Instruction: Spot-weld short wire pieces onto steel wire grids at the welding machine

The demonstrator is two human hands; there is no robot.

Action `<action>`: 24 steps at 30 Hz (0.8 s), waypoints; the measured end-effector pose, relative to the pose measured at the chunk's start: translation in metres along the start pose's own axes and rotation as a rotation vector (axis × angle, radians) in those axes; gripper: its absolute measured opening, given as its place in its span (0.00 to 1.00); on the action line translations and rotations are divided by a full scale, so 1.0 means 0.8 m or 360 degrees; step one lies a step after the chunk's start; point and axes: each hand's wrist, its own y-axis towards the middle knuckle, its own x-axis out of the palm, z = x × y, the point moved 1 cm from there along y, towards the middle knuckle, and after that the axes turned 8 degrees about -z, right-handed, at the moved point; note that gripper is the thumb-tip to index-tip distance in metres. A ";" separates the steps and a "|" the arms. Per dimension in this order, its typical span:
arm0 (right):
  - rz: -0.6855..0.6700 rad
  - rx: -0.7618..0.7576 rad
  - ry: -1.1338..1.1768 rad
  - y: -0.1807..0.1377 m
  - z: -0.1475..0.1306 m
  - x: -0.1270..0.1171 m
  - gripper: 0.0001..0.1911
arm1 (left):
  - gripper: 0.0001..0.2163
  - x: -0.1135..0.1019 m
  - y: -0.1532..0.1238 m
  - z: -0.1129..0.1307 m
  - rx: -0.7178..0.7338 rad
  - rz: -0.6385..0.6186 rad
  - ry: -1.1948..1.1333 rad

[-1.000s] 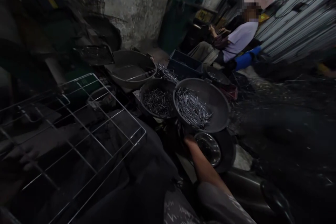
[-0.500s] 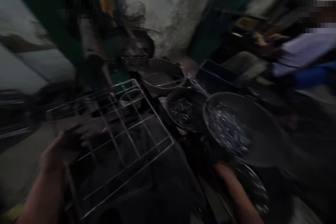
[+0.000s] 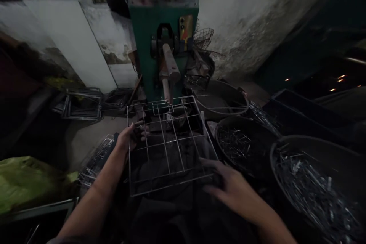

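A silver wire grid rack [image 3: 171,145] lies flat over my lap, in front of a green machine [image 3: 164,34] with a protruding arm. My left hand [image 3: 130,137] is closed on the rack's left edge. My right hand [image 3: 228,187] hovers at the rack's lower right corner, blurred, with its fingers spread; whether they touch the wire I cannot tell. Dark cloth shows under the rack.
Dark round basins of short metal pins stand to the right, one mid-right [image 3: 240,145] and another at the far right [image 3: 317,187]. A grey tub [image 3: 220,99] with a rod sits behind them. Stacked wire racks [image 3: 82,103] lie on the floor to the left. A green bag [image 3: 25,179] is at lower left.
The view has swung left from the basins and a seated person to the green machine. My right hand has come from beside a small bowl to the rack's lower right corner.
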 end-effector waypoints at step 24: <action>-0.0560 -0.0308 -0.0794 0.103 -0.055 0.053 0.40 | 0.14 -0.011 0.001 -0.002 -0.0072 -0.0099 -0.0050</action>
